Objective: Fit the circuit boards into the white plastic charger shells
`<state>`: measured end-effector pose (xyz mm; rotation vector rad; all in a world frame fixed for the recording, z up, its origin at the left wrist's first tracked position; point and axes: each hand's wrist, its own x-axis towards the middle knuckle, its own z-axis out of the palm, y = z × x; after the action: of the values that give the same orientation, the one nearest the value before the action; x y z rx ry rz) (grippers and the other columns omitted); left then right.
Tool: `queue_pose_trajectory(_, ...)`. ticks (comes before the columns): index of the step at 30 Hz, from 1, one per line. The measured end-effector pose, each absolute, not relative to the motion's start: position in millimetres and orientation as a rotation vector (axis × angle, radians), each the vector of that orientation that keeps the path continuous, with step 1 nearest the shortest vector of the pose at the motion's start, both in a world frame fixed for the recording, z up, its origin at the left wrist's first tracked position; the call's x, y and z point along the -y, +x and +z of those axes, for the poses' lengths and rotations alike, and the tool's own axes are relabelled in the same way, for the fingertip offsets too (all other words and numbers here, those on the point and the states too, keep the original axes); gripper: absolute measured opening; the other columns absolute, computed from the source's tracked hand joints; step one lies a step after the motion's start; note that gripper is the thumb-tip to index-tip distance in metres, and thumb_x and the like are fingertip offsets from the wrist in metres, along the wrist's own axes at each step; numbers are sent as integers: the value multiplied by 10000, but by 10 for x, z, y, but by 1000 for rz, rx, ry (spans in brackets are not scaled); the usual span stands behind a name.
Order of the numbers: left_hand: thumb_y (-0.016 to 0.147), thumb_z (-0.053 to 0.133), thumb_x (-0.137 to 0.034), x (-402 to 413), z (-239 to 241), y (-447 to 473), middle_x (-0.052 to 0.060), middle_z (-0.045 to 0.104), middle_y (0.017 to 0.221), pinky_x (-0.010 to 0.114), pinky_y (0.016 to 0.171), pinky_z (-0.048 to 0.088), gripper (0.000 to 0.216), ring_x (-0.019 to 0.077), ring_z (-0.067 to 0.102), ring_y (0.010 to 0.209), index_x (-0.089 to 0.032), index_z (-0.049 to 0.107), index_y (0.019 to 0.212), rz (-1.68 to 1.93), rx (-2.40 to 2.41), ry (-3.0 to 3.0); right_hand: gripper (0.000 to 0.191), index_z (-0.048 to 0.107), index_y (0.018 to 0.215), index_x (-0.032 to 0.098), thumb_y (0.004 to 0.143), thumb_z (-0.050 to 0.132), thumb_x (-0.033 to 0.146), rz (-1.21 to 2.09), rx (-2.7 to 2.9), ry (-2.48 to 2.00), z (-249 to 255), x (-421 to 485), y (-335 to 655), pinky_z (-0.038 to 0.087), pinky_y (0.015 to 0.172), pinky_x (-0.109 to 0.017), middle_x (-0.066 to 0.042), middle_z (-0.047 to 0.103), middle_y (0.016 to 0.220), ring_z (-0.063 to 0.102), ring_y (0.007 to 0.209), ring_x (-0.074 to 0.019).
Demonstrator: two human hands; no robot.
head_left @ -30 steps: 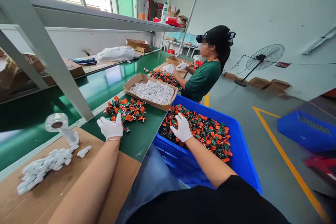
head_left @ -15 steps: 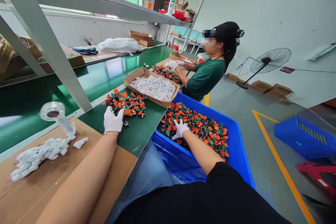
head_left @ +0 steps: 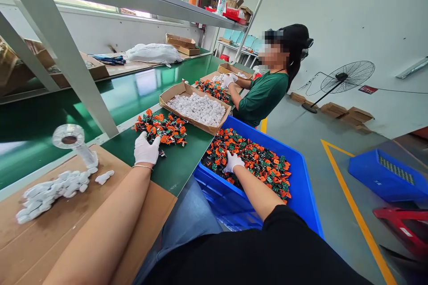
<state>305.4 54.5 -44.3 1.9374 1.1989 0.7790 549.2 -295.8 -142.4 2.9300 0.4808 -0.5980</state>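
1. Hands first: my left hand, in a white glove, lies with fingers spread and palm down at the near edge of the small heap of orange-and-green circuit parts on the green tabletop. It touches the nearest pieces but pinches none that I can see.
2. My right hand, also gloved, is down among the same orange-and-green parts that fill the blue plastic crate to my right. Its fingers are curled into the pile; whether they have closed on a piece I cannot tell.
3. Judging from this, I am at the gathering step, with parts both in the crate and in the heap on the tabletop.
4. Any next lift calls for fingers closing firmly round a loose bunch, since the pieces look small and tangled, and for clearing the crate's near wall.
5. Far of the heap sits a shallow cardboard tray of small white pieces. Near left, on a brown cardboard sheet, lies a row of white plastic caps beside a clear plastic funnel-shaped piece.
6. Farther along, a co-worker in a green shirt handles parts at another tray.
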Motion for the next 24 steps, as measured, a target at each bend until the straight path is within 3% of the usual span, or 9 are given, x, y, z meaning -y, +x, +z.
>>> queue_pose_trajectory(2, 813, 674, -468, -546, -447, 3056, 166, 565, 1383, 434, 1133, 426, 706, 306, 567, 1258, -117, 510, 1403, 777, -1200, 1949, 1490, 33, 1571, 381, 386, 919, 550, -635, -469, 2912, -1435, 2908, 5520, 418, 958, -684, -234, 136, 1616, 348, 1395, -517)
queue_pose_trajectory(4, 815, 672, -470, -545, -445, 3055, 163, 563, 1384, 448, 1142, 414, 697, 314, 553, 1274, -124, 514, 1399, 773, -1203, 1959, 1524, 26, 1571, 388, 352, 928, 547, -667, -481, 2899, -1431, 2879, 5558, 409, 971, -680, -235, 93, 1626, 357, 1397, -511)
queue_pose_trajectory(7, 817, 672, -478, -541, -436, 3053, 163, 561, 1387, 473, 1151, 400, 690, 331, 530, 1300, -130, 520, 1393, 763, -1208, 1971, 1444, 95, 1570, 357, 400, 918, 543, -684, -534, 2897, -1406, 2891, 5612, 438, 996, -594, -233, 215, 1583, 452, 1357, -453)
queue_pose_trajectory(11, 820, 677, -473, -541, -430, 3050, 166, 562, 1382, 485, 1148, 403, 682, 337, 527, 1303, -128, 523, 1387, 751, -1207, 1978, 1148, 322, 1499, 267, 521, 884, 477, -681, -559, 2893, -1393, 2945, 5632, 503, 940, -487, -224, 421, 1445, 585, 1231, -392)
queue_pose_trajectory(14, 825, 679, -462, -542, -435, 3049, 168, 568, 1371, 483, 1150, 400, 670, 335, 522, 1306, -123, 525, 1382, 753, -1201, 1984, 997, 420, 1421, 240, 555, 874, 434, -677, -550, 2883, -1407, 2953, 5622, 514, 919, -469, -218, 486, 1380, 622, 1179, -375)
queue_pose_trajectory(20, 825, 667, -470, -542, -444, 3049, 157, 574, 1364, 462, 1145, 404, 655, 321, 529, 1297, -135, 534, 1372, 758, -1202, 1991, 1181, 376, 1436, 261, 420, 905, 550, -713, -504, 2855, -1428, 2904, 5665, 528, 892, -527, -220, 464, 1400, 601, 1207, -414)
queue_pose_trajectory(24, 824, 665, -471, -541, -438, 3051, 158, 573, 1363, 452, 1143, 405, 655, 319, 527, 1299, -134, 536, 1371, 753, -1201, 1988, 1084, 465, 1362, 243, 411, 931, 472, -732, -531, 2830, -1461, 2886, 5694, 531, 910, -485, -202, 518, 1348, 621, 1190, -384)
